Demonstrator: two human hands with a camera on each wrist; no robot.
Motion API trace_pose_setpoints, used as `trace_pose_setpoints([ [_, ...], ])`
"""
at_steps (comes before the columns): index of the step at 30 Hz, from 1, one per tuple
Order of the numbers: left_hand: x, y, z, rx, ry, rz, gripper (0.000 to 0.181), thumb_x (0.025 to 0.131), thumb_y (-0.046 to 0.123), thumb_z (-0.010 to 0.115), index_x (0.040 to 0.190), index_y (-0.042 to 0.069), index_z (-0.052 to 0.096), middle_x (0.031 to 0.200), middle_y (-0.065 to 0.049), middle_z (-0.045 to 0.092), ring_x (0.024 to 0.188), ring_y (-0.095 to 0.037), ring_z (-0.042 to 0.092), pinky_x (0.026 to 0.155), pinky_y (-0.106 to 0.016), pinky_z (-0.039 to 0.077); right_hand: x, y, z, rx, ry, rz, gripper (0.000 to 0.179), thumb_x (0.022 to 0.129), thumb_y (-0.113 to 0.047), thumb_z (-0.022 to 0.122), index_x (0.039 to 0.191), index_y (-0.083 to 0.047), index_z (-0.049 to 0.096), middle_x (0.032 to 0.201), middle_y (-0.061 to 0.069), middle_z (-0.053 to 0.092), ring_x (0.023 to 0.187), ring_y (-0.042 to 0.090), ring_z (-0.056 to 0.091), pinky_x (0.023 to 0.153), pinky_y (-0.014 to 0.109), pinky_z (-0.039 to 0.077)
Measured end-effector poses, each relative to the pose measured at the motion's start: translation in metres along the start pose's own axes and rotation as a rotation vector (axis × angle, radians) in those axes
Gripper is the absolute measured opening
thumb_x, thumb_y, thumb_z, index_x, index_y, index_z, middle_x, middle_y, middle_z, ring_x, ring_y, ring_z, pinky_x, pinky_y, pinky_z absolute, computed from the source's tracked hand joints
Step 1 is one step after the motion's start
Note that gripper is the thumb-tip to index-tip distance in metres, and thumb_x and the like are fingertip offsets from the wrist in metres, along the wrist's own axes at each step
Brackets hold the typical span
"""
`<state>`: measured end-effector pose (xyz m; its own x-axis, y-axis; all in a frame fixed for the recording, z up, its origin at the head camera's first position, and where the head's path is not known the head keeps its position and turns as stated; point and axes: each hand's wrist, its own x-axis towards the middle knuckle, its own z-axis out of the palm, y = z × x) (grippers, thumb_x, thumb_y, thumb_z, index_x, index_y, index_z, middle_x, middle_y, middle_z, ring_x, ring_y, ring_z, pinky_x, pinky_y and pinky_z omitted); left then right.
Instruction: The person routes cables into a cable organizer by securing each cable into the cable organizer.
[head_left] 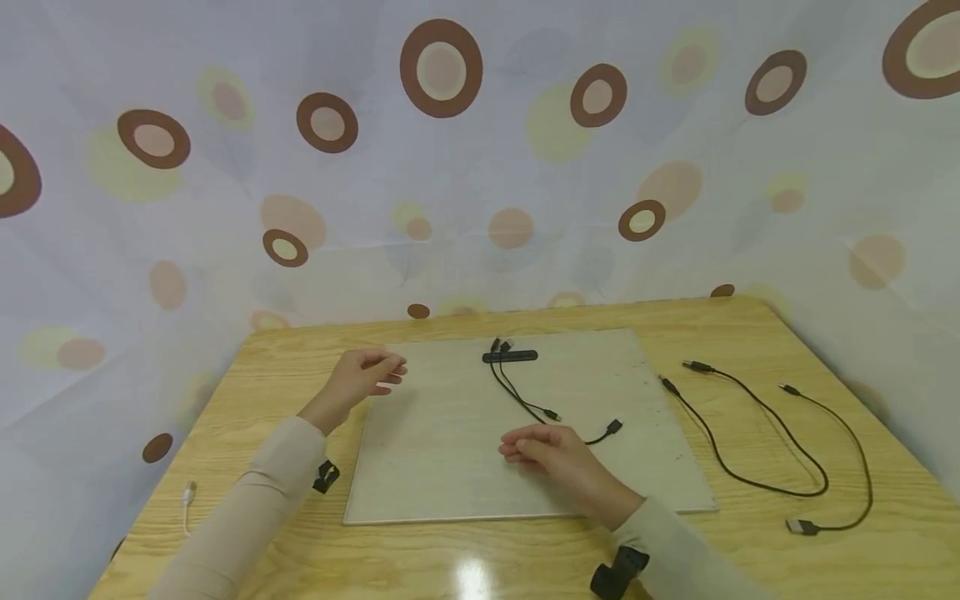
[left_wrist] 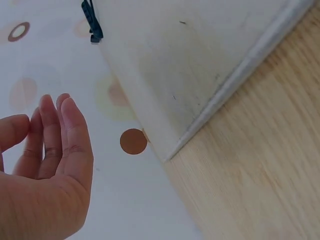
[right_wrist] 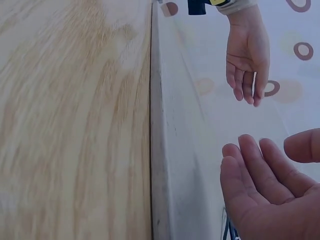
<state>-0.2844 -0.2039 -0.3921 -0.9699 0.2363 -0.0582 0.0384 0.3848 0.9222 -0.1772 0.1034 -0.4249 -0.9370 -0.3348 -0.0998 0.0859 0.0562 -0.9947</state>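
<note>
My left hand (head_left: 362, 382) hovers over the left side of a pale board (head_left: 442, 467), its fingers loosely bent and nothing in them. Above the front middle of the board is my right hand (head_left: 558, 458), also empty, with fingers slightly curled and the thumb apart in the right wrist view. Behind the right hand, short black cables (head_left: 517, 397) lie on the board. Their upper connectors are at a small black bar (head_left: 521, 356). One black USB plug (head_left: 614, 427) points to the right, just past the right hand, which hides part of the cable.
Right of the board, a long black cable (head_left: 757, 483) loops on the wooden table (head_left: 420, 567), with another black cable (head_left: 868, 467) beside it. A white cable end (head_left: 188, 493) lies at the left, by the left sleeve. A patterned curtain (head_left: 480, 167) hangs behind.
</note>
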Motion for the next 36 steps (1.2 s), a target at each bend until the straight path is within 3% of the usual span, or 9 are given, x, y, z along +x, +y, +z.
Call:
trace_pose_setpoints([
  [5,-0.016,-0.005,-0.012,0.008,0.018,-0.040,0.039,0.100,0.026,0.053,0.124,-0.004,0.059,0.115,-0.016,0.065,0.103,-0.025,0.064,0.087,-0.037,0.054,0.001,-0.001,0.010,0.035,-0.040,0.004,0.031,0.098,-0.007,0.050,0.118,0.015,0.057,0.115,0.023,0.066,0.105,0.025,0.066,0.091,0.034,0.052],
  [12,-0.029,-0.012,-0.028,0.003,0.029,-0.039,0.042,0.100,0.025,0.053,0.127,-0.007,0.056,0.121,-0.022,0.061,0.109,-0.032,0.061,0.090,-0.038,0.053,0.004,0.001,0.025,0.082,-0.096,0.035,0.032,0.098,-0.009,0.050,0.120,0.015,0.057,0.115,0.022,0.065,0.106,0.026,0.065,0.091,0.034,0.052],
  [17,-0.041,-0.018,-0.042,0.028,0.047,-0.049,0.044,0.100,0.025,0.054,0.128,-0.008,0.053,0.124,-0.022,0.061,0.110,-0.031,0.060,0.090,-0.035,0.052,0.003,0.003,0.038,0.107,-0.167,0.051,0.035,0.099,-0.011,0.050,0.122,0.014,0.055,0.118,0.023,0.064,0.109,0.029,0.063,0.092,0.035,0.051],
  [22,-0.057,-0.022,-0.060,0.076,0.092,-0.049,0.047,0.100,0.028,0.054,0.131,-0.006,0.052,0.126,-0.020,0.060,0.113,-0.031,0.058,0.090,-0.033,0.052,0.002,0.004,0.050,0.131,-0.193,0.067,0.035,0.099,-0.013,0.050,0.122,0.013,0.056,0.118,0.023,0.064,0.109,0.029,0.063,0.091,0.035,0.052],
  [26,-0.072,-0.024,-0.079,0.102,0.093,-0.056,0.048,0.099,0.028,0.054,0.133,-0.005,0.050,0.130,-0.022,0.056,0.115,-0.031,0.057,0.090,-0.030,0.052,0.003,0.005,0.058,0.156,-0.208,0.085,0.035,0.099,-0.013,0.050,0.122,0.013,0.056,0.117,0.022,0.065,0.108,0.028,0.064,0.091,0.035,0.052],
  [31,-0.090,-0.021,-0.104,0.124,0.106,-0.072,0.049,0.098,0.029,0.056,0.133,-0.005,0.050,0.135,-0.023,0.052,0.108,-0.019,0.060,0.089,-0.027,0.052,0.004,0.005,0.064,0.178,-0.227,0.096,0.034,0.099,-0.012,0.050,0.122,0.013,0.056,0.115,0.020,0.066,0.108,0.028,0.064,0.092,0.035,0.052],
  [36,-0.106,-0.022,-0.124,0.172,0.137,-0.131,0.054,0.098,0.033,0.055,0.137,-0.004,0.047,0.137,-0.023,0.050,0.099,0.000,0.057,0.090,-0.027,0.052,0.004,0.003,0.069,0.198,-0.260,0.134,0.036,0.099,-0.016,0.051,0.124,0.010,0.056,0.116,0.018,0.066,0.106,0.024,0.064,0.093,0.035,0.051],
])
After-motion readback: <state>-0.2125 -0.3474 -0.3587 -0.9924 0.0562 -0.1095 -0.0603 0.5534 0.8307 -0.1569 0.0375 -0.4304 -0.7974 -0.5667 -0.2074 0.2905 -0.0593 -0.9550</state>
